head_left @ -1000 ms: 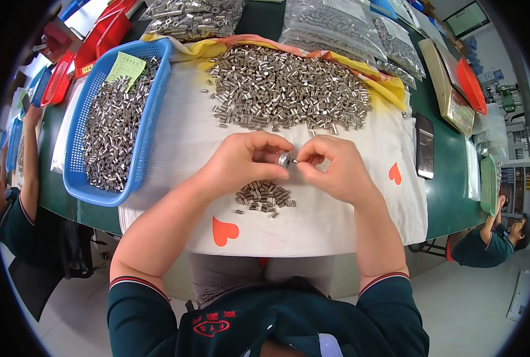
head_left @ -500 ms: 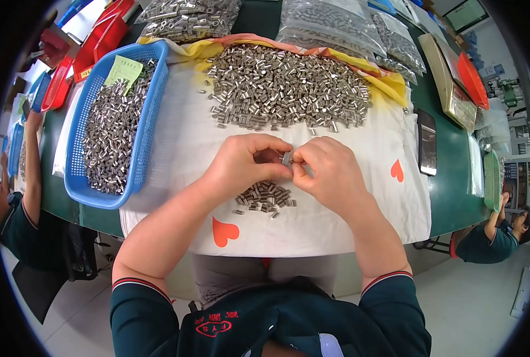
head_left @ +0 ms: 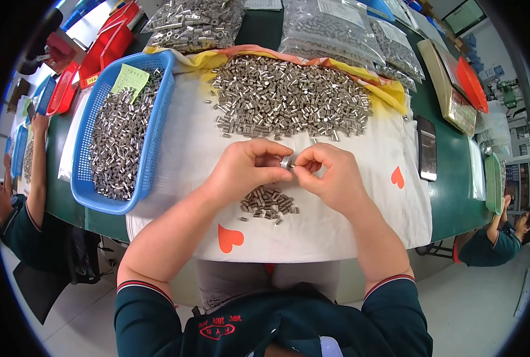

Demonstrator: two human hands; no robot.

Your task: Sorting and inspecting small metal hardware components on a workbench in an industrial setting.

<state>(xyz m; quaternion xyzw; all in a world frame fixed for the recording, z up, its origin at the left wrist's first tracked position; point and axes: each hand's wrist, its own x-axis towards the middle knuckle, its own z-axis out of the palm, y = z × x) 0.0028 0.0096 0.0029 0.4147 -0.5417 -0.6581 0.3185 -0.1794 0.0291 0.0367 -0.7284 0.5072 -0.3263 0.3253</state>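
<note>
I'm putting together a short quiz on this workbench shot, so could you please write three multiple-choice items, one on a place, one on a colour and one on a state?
1. Where does the small heap of metal sleeves lie?
A. inside the basket
B. on the white cloth just below the hands
C. on the bare green table

2. What colour is the basket of sleeves at the person's left?
A. blue
B. red
C. green

3. How is the single metal sleeve held?
A. by the left hand alone
B. lying loose on the cloth
C. pinched between the left hand and the right hand

Answers: 1 B, the heap sits on cloth under the hands; 2 A, its rim and walls are blue; 3 C, fingertips of both hands meet on it.
</note>
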